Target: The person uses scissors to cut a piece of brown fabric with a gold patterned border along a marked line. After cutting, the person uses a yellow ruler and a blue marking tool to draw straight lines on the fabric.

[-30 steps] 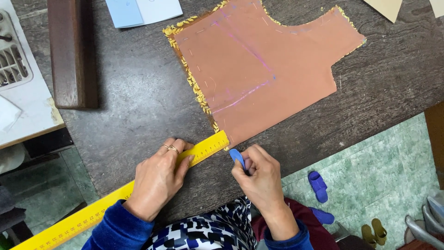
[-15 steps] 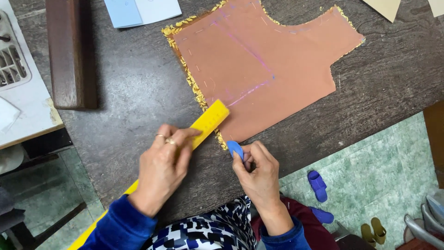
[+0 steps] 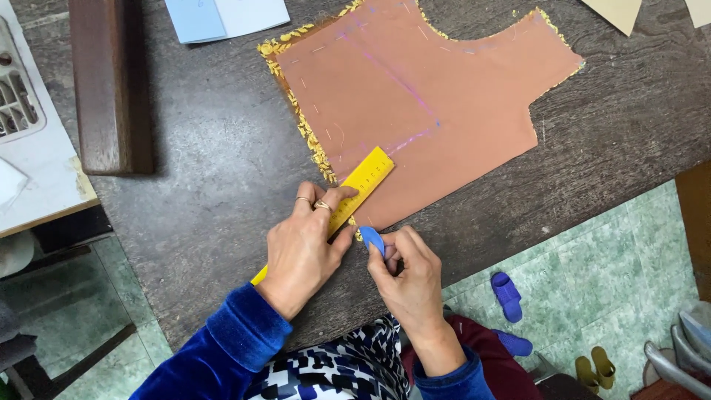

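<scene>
A cut piece of salmon-brown fabric (image 3: 422,104) with a gold-trimmed left edge lies flat on the dark wooden table (image 3: 207,185); faint purple chalk lines cross it. My left hand (image 3: 304,244) presses a yellow ruler (image 3: 366,178) down, its far end lying over the fabric's lower left corner. My right hand (image 3: 407,278) pinches a small blue tailor's chalk (image 3: 372,239) just below that corner, beside the ruler. Both sleeves are blue velvet.
A dark wooden block (image 3: 107,81) lies at the upper left beside a white machine base (image 3: 33,148). Pale blue paper (image 3: 222,16) sits at the top edge. Below the table edge, blue slippers (image 3: 507,296) and yellow ones (image 3: 596,370) rest on green floor tiles.
The ruler has slid up and to the right, from beside the fabric's corner onto the fabric. Both hands followed it; the chalk stays pinched in my right hand.
</scene>
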